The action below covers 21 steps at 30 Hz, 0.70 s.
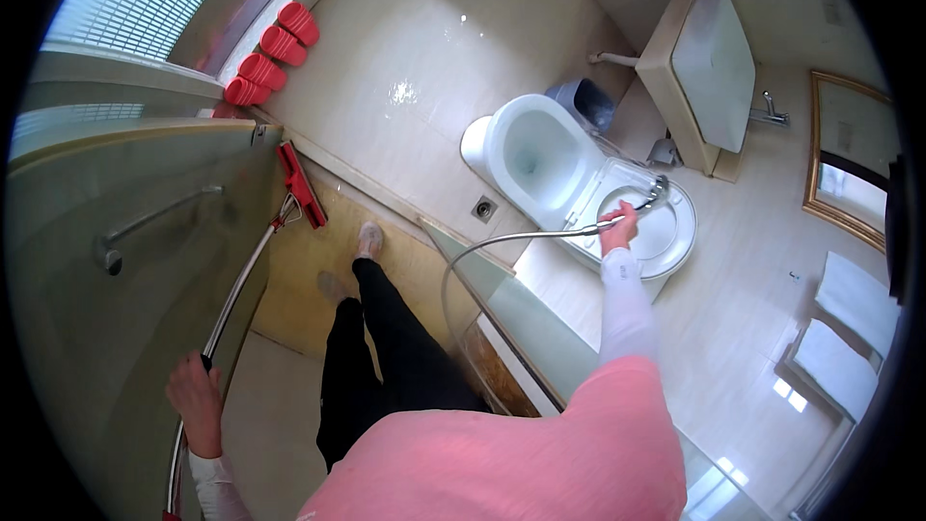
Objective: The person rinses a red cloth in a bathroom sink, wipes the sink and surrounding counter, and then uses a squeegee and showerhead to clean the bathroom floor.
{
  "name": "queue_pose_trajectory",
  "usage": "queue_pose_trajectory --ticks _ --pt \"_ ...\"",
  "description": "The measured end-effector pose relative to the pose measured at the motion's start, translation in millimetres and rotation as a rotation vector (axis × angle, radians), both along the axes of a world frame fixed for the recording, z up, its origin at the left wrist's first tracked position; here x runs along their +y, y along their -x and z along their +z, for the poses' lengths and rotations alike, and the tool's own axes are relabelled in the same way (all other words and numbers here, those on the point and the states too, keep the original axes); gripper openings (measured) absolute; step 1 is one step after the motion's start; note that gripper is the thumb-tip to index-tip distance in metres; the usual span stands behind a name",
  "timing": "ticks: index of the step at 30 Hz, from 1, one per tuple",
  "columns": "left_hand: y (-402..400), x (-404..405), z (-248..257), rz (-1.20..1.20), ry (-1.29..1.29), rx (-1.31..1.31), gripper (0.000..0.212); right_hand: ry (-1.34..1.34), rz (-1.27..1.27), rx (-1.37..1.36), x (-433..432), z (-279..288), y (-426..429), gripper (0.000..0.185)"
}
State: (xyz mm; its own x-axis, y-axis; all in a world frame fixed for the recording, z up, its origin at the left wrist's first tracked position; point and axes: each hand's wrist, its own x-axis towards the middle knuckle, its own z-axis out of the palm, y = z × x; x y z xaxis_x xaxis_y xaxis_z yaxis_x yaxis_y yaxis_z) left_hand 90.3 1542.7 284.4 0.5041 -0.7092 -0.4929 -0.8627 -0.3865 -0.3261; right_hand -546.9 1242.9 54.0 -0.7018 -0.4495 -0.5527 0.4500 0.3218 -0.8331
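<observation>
My right hand point(619, 226) is closed around a chrome handheld shower head point(657, 192), held over the raised lid of the white toilet point(541, 159). From its handle a metal shower hose point(499, 237) curves back across the glass panel. At lower left, my left hand point(197, 398) grips the metal pole of a red-headed mop point(302, 184). The mop's head stands near the end of the glass door, close to my feet. Water glistens on the toilet lid.
Red slippers point(272, 51) line the threshold at upper left. A blue-grey bin point(584, 105) stands beside the toilet, near the washbasin point(716, 72). A glass panel point(535, 325) rises between me and the toilet. White towels point(835, 369) hang at right; a grab handle point(163, 213) is at left.
</observation>
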Motion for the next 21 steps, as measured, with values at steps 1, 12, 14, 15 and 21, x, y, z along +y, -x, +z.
queue_pose_trajectory --ticks 1,12,14,15,21 --pt "3 -5 2 -0.022 0.015 -0.002 0.026 -0.030 0.073 0.010 0 -16 0 0.024" --pt "-4 -27 29 -0.326 0.083 -0.044 0.014 0.158 0.537 0.267 -73 27 -120 0.019" --pt "-3 -35 38 -0.355 0.021 -0.064 0.009 0.195 0.428 0.362 -100 39 -120 0.019" --pt "-4 -38 38 -0.339 -0.019 -0.060 0.008 0.270 0.342 0.365 -114 43 -118 0.019" --pt "-49 -6 -32 -0.330 0.137 -0.045 0.014 0.385 0.205 0.401 -185 91 -122 0.019"
